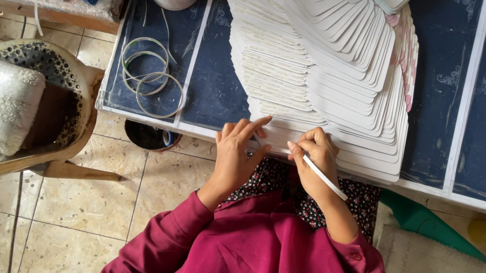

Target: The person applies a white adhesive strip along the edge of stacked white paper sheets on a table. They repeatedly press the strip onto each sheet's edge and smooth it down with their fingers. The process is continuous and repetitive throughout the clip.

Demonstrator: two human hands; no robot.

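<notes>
Left hand (236,148) open, fingertips on white card stack (328,72) at bench (212,81) edge; right hand (314,156) grips white strip (326,178).

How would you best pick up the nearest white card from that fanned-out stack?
Judging by the fan, pinch the nearest white card at its exposed near edge, coming from the table's front side. Its far part lies under the other cards, and the left hand already rests on it.
</notes>
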